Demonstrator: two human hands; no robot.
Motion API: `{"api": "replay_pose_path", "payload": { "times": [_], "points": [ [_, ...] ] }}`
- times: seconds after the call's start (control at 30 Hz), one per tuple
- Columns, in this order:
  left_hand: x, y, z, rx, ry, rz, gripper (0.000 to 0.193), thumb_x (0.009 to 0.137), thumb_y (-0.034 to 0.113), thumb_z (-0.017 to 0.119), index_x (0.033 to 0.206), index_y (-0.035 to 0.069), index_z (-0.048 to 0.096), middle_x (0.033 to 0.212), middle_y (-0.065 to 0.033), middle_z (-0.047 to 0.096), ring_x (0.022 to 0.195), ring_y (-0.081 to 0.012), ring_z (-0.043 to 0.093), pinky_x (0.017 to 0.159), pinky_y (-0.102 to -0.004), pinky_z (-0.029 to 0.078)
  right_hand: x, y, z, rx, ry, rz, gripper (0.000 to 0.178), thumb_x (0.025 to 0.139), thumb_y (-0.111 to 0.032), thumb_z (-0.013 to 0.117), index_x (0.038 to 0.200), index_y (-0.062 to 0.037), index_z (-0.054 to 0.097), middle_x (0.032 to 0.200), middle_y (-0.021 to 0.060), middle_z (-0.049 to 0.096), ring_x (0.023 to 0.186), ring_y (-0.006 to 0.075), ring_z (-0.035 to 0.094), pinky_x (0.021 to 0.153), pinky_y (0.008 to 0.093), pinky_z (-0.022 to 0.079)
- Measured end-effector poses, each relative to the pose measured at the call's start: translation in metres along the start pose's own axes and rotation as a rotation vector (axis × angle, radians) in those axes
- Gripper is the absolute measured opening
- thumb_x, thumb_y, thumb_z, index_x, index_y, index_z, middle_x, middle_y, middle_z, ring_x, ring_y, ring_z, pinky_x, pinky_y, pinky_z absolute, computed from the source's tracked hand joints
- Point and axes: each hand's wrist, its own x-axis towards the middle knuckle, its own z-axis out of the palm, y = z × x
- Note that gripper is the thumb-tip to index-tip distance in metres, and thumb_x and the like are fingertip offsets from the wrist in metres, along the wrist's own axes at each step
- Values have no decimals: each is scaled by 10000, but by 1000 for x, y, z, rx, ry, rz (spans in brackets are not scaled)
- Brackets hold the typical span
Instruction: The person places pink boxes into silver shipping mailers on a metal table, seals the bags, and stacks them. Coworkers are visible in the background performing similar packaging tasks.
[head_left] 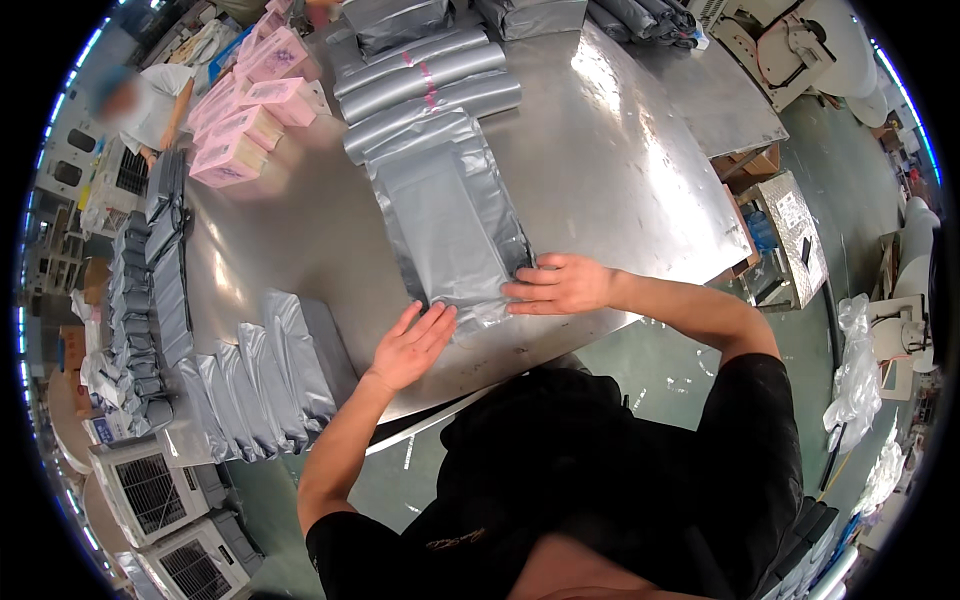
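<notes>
The broadest free room on the table (625, 170) lies right of centre, from the bag (440, 210) out to the table's right edge. Another bare lane runs left of the bag, with pink boxes (240, 135) above and grey parcels (268, 375) below. Upper centre, silver rolls (465, 68) block the way straight past the bag.

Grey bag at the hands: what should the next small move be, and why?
I'd probably smooth the near end of the grey bag outward: the left hand and right hand are on either side of that end, and the plastic there looks creased, while the middle lies flatter.
</notes>
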Motion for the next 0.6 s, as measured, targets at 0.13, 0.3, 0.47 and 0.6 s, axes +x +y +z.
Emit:
{"api": "replay_pose_path", "payload": {
  "times": [0.13,0.3,0.47,0.6],
  "points": [
    [-6,-12,12,-99,-76,-42,199,848,102,675,1036,89,740,1281,-32,673,1358,-228,535,1162,-460,412,3,24,29,161,-174,21,307,810,-199,686,1114,-167,714,1225,-5,655,1078,220,612,922,377,507],
    [-6,1,11,-681,175,-464,106,894,38,690,996,39,720,1011,-61,719,1156,-248,672,1018,-443,532,-8,10,54,1025,174,694,94,975,-224,684,993,-132,693,922,-8,651,834,174,620,729,328,518],
    [-10,-2,46,-1803,902,-1277,51,977,70,659,979,50,706,866,-28,708,855,-164,701,757,-336,571,15,22,57,1682,481,1305,258,1032,-251,669,845,-87,601,803,-18,588,663,119,605,669,295,517],
    [36,-13,50,-1957,982,-1441,38,985,93,661,969,71,688,847,-1,677,730,-111,630,631,-282,514,46,39,46,1789,342,1552,262,1007,-252,702,872,-85,552,801,-12,553,596,128,587,582,298,514]
  ]
}}
